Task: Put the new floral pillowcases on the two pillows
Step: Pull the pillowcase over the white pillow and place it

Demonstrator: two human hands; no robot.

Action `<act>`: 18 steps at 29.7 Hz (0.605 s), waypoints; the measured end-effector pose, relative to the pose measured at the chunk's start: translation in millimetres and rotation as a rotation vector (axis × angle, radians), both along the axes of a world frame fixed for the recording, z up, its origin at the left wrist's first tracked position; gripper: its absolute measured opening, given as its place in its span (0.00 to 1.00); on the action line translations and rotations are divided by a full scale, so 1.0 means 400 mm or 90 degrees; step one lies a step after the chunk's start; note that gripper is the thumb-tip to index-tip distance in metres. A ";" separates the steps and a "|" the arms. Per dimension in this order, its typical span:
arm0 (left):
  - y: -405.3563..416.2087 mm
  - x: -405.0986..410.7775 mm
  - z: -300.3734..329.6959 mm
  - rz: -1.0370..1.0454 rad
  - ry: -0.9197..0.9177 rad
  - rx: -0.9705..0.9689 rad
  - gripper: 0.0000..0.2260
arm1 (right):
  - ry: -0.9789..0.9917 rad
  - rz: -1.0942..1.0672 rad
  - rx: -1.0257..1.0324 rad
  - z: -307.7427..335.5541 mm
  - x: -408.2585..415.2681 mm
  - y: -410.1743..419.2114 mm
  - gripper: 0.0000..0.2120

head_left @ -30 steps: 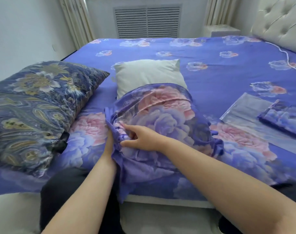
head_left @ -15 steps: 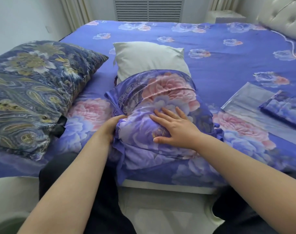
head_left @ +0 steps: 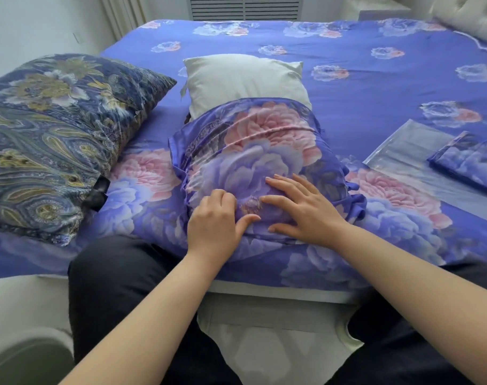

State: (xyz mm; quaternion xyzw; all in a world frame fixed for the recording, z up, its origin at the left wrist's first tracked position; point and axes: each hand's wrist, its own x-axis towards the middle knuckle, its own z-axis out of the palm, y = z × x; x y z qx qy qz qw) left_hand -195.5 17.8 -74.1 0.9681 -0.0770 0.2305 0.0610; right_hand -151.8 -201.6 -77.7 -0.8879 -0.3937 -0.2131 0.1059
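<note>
A white pillow (head_left: 243,77) lies on the bed, its near half inside a purple floral pillowcase (head_left: 253,145) with pink and lilac blooms. My left hand (head_left: 217,218) rests on the case's near end with fingers curled into the fabric and the thumb out. Flat on the case beside it lies my right hand (head_left: 300,208), fingers spread. A second pillow (head_left: 56,134) in a dark blue paisley cover sits to the left. A folded floral pillowcase (head_left: 470,159) lies at the right.
The bed carries a purple floral sheet (head_left: 361,79). A clear plastic bag (head_left: 403,151) lies under the folded case. A tufted headboard (head_left: 473,15) stands at the far right, a radiator grille (head_left: 245,6) behind the bed. My dark-clad legs press against the bed's near edge.
My left hand came out from the case's left side and now sits on top of its near end. My right hand slid further up the case and flattened.
</note>
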 end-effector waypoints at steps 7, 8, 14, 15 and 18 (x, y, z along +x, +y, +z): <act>-0.042 -0.042 -0.020 0.001 0.078 0.003 0.26 | -0.125 0.060 -0.042 -0.012 -0.019 -0.082 0.08; -0.043 -0.044 -0.026 0.007 0.074 0.010 0.24 | -0.161 0.045 -0.047 -0.014 -0.018 -0.086 0.05; -0.041 -0.045 -0.018 0.025 0.090 0.014 0.11 | -0.185 -0.016 -0.009 -0.006 -0.030 -0.070 0.05; -0.039 -0.047 -0.011 0.008 0.098 0.012 0.11 | -0.161 -0.008 0.023 0.007 -0.032 -0.067 0.07; -0.045 -0.052 0.034 -0.020 0.115 -0.009 0.07 | -0.126 -0.073 0.092 0.060 -0.036 -0.051 0.18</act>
